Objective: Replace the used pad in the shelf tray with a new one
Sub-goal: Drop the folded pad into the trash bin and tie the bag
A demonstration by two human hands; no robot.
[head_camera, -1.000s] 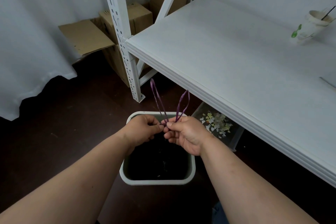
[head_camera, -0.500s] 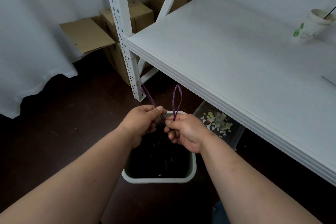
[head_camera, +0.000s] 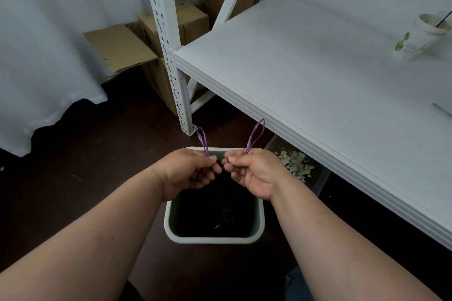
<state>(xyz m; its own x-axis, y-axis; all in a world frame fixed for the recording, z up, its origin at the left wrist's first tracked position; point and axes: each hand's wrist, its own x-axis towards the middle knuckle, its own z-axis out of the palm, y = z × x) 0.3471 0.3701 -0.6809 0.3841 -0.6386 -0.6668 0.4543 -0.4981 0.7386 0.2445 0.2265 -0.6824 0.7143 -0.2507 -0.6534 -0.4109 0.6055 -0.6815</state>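
Pinching the purple drawstring loops (head_camera: 254,137) above the bin (head_camera: 214,239), both hands (head_camera: 254,173) risked a slack knot — the bag's mouth could reopen.

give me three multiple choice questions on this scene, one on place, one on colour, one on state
1. Where is the bin?
A. on the shelf
B. on the floor below the hands
C. inside a box

2. What colour are the loops?
A. purple
B. yellow
C. green

3. How are the hands?
A. both flat on the shelf
B. one idle
C. each pinching a loop

Answers:
1 B: it stands on the dark floor, in front of the shelf.
2 A: the left loop and right loop are purple.
3 C: the left hand and right hand each pinch one.
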